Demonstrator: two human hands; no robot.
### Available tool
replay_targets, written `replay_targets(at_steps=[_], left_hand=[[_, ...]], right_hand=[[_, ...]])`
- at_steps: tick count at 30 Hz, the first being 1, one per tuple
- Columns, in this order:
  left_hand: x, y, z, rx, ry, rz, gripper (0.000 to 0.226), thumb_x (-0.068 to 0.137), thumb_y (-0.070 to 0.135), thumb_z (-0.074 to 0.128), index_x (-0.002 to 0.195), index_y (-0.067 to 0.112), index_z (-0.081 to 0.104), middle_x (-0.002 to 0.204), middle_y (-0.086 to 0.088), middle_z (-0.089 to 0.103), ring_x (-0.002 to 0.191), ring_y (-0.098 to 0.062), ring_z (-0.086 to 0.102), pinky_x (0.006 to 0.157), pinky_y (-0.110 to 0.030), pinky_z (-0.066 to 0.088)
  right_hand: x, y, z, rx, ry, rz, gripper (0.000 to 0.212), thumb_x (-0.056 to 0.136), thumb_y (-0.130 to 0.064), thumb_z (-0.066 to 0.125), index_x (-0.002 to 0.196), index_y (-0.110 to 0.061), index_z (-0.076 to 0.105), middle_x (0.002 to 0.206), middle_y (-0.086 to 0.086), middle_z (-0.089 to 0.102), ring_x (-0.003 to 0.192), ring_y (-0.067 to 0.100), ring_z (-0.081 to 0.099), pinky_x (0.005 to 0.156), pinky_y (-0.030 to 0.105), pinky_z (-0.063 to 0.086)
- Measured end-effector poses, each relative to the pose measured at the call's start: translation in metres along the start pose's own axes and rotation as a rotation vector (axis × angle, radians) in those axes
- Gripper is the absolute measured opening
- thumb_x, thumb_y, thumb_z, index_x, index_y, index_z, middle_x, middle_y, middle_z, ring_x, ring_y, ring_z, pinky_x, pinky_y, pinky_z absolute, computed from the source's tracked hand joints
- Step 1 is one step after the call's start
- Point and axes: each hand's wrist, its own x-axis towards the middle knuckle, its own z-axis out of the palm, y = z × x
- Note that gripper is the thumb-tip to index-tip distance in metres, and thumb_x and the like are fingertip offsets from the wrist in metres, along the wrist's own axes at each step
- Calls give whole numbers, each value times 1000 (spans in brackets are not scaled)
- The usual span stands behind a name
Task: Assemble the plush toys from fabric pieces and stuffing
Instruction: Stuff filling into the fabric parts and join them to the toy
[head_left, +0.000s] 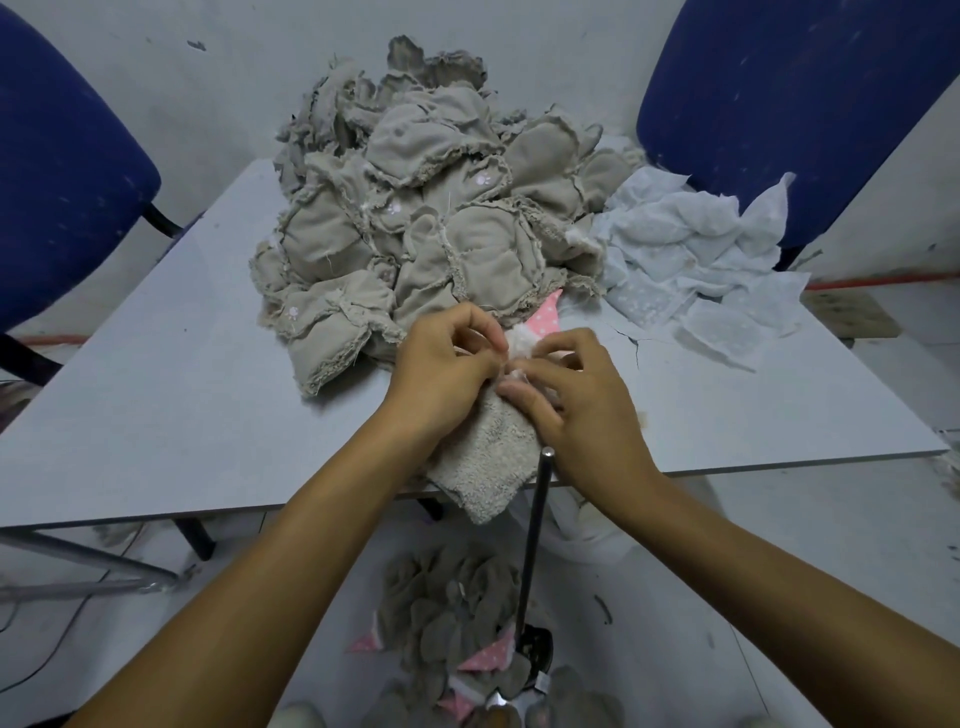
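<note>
Fingers (485, 332) of my left hand (447, 364) are curled tight and pinch the white fluffy stuffing (519, 340) at the open top of the plush toy (488, 462); the fingers of my right hand (576, 395) are bent too, with the tips pressed on the same opening from the other side. Both hands touch the one toy, a beige, woolly body that lies on the near edge of the worktop (182, 415) and hangs a little over it. One pink dotted fabric piece (550, 317) sticks out just beyond my knuckles, touching the stuffing.

Nearest to me, below the worktop edge, I see one thin dark rod (535, 540) standing upright from the floor, its top just beside my right wrist. Around its foot lies a low heap of grey-brown toy parts (447, 613) with a few pink dotted bits among them; I cannot count them.

Beyond my hands, one big pile of beige sewn fabric shells (405, 208) with frayed edges fills the middle of the worktop; they overlap too much for a count, though I see three small white embroidered marks on them. To the right of it, touching its edge, lies a smaller spread of thin white fabric pieces (691, 260), also too tangled to count.

Farthest off, two blue chairs (62, 171) stand against the pale wall, one at each far corner.
</note>
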Motion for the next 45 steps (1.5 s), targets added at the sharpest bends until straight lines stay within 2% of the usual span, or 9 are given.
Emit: replay_targets(at_steps=[4, 11, 16, 19, 23, 29, 32, 40, 45], left_hand=[[1, -2, -5, -27, 13, -17, 29, 81, -9, 67, 71, 19, 64, 76, -8, 61, 71, -21, 54, 66, -34, 44], [-2, -2, 3, -3, 11, -10, 37, 78, -10, 66, 64, 25, 63, 67, -3, 60, 64, -17, 55, 62, -37, 46], [-6, -6, -4, 30, 55, 6, 40, 77, -7, 68, 62, 30, 65, 73, -6, 67, 71, -22, 61, 73, -51, 54], [-5, -5, -4, 39, 55, 29, 38, 75, -3, 69, 63, 32, 66, 73, -5, 68, 71, -19, 62, 71, -48, 55], [-2, -5, -2, 42, 82, 8, 35, 75, 0, 72, 64, 32, 66, 68, 2, 65, 67, -15, 60, 62, -38, 50], [2, -9, -4, 52, 137, -20, 43, 76, -3, 71, 59, 36, 65, 62, 10, 64, 64, -11, 60, 63, -31, 47], [2, -11, -7, 36, 122, -41, 41, 78, -3, 72, 60, 33, 65, 60, 13, 63, 61, -7, 58, 63, -28, 46], [1, -6, -3, 53, 126, -42, 35, 79, -7, 67, 66, 25, 63, 69, 0, 66, 68, -15, 61, 67, -33, 50], [-1, 0, -3, 19, -75, 4, 24, 83, -5, 69, 78, 18, 65, 76, -4, 64, 72, -15, 58, 70, -31, 47]], right_hand=[[-1, -2, 3, -76, -42, -19, 23, 101, -26, 56, 114, -14, 71, 112, 7, 51, 98, 23, 54, 81, 43, 48], [-3, 1, -1, 17, 97, -10, 15, 89, -17, 74, 104, -14, 76, 95, 6, 60, 78, 19, 60, 70, 37, 51], [-3, -5, 2, -150, -15, -19, 19, 97, -35, 58, 105, -20, 66, 103, 4, 56, 84, 26, 56, 66, 42, 51], [-5, -7, 2, -169, -19, -42, 17, 98, -36, 58, 111, -25, 58, 102, 3, 58, 80, 27, 59, 63, 40, 51], [-5, -1, -2, -7, 16, -35, 29, 92, -24, 71, 116, -9, 64, 104, 1, 66, 83, 17, 63, 73, 34, 52], [-2, 1, -3, -89, -120, -132, 40, 88, -6, 54, 126, -8, 67, 120, 8, 66, 101, 28, 61, 86, 35, 49], [1, 2, -6, 92, -118, 19, 39, 92, -9, 63, 130, -16, 52, 108, -4, 69, 81, 6, 61, 78, 30, 52], [-4, 3, -7, -5, -73, -152, 31, 83, -14, 80, 112, -10, 72, 100, -1, 73, 84, 20, 57, 74, 32, 48], [3, 4, -5, 192, -41, 123, 56, 70, -27, 89, 101, -28, 44, 86, -10, 66, 67, 1, 56, 62, 13, 41]])
